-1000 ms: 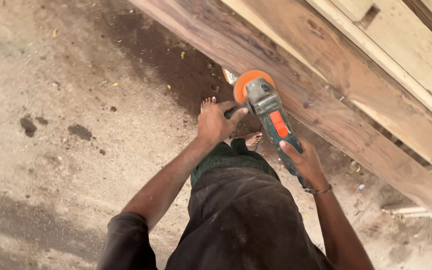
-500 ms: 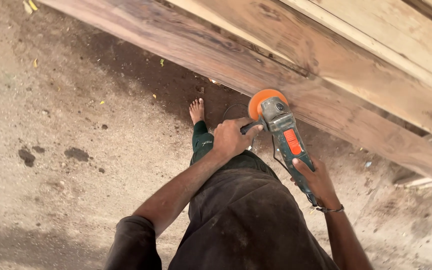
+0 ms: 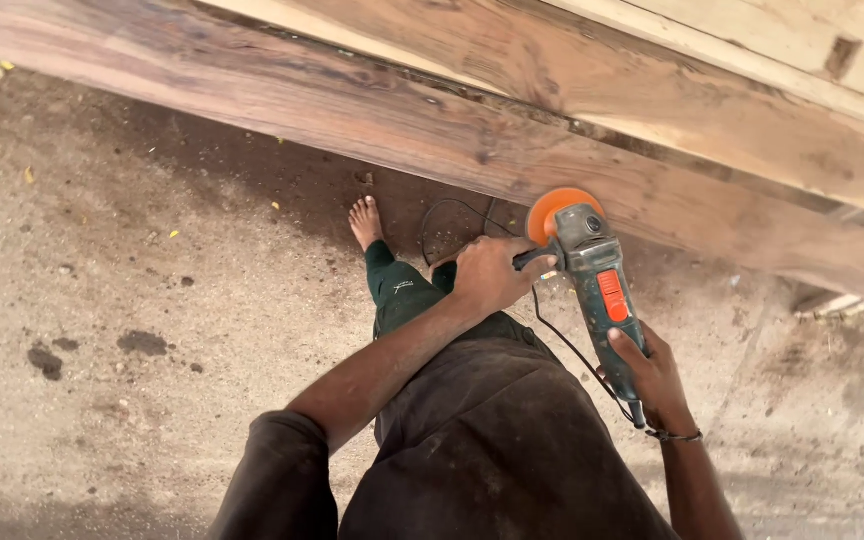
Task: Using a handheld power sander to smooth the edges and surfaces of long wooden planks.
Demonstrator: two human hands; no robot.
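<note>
Angle grinder (image 3: 599,290), right of frame centre: dark green body, orange switch patch on top, orange sanding disc (image 3: 555,209) at its upper end. Disc sits against the lower edge of the long dark plank (image 3: 352,105) that runs diagonally from upper left down to the right edge. Left hand (image 3: 490,277) is wrapped tight around the black side handle just left of the grinder head, fingers curled fully over it. Right hand (image 3: 657,378) grips the rear of the grinder body, lower right of centre, thumb along the casing; a thin wristband (image 3: 674,436) shows at that wrist. Black power cord (image 3: 562,345) loops from under the plank, passes between the 2 hands and runs to the tool's tail. Paler boards (image 3: 732,110) are stacked above the dark plank, upper right. 1 bare foot (image 3: 365,221) is planted on the sandy ground (image 3: 102,300) just left of the cord loop, in the plank's shadow. Dark trousers (image 3: 482,450) fill the bottom centre.
</note>
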